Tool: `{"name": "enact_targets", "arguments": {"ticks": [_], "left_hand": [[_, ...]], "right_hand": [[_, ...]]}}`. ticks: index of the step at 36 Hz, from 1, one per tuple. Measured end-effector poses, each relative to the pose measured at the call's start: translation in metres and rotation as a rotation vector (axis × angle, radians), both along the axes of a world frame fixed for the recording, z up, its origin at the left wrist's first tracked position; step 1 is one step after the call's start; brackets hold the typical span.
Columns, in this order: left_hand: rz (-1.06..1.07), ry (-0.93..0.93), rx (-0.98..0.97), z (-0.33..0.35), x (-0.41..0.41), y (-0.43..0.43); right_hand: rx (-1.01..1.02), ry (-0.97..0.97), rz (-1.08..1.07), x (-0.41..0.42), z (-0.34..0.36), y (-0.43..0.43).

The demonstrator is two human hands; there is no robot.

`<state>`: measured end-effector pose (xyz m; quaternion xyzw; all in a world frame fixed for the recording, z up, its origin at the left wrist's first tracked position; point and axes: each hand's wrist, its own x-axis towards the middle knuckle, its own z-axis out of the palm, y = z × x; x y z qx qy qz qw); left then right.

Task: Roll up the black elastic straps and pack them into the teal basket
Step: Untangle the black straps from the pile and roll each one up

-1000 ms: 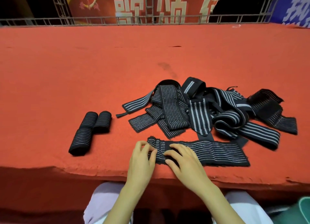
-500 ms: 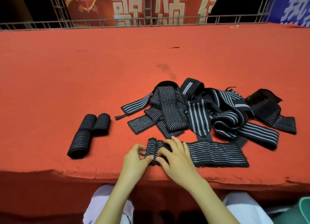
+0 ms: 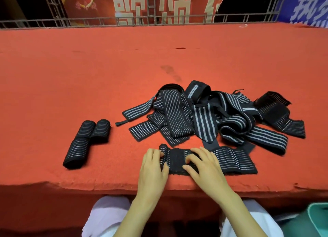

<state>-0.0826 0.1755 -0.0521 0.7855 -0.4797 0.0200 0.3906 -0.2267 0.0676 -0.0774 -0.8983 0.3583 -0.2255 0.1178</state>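
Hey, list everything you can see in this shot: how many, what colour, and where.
rolled straps: three, black with pale stripes, left of the table
loose straps: tangled pile, count unclear, black with pale stripes, centre right
strap being rolled: one, black with thin pale stripes, near edge, left end rolled
table: one, red covering
teal basket: one, bottom right corner, mostly cut off
railing: one, grey metal, far edge
banners: two, red and blue, behind the railing
trousers: pale, below the table edge
left hand: grips the rolled end
right hand: pinches the strap beside it
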Motion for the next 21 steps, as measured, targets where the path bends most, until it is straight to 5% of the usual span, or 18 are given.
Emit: {"name": "enact_targets", "arguments": {"ticks": [9,16,21], "left_hand": [[-0.205,0.133,0.042,0.004,0.003,0.0],[-0.111,0.452,0.055,0.009,0.009,-0.003],[-0.024,0.398,0.159,0.013,0.006,-0.01]], "right_hand": [[-0.001,-0.103,-0.041,-0.015,-0.002,-0.006],[-0.047,-0.159,0.085,0.002,0.004,0.003],[0.081,-0.061,0.126,0.009,0.006,0.01]]}}
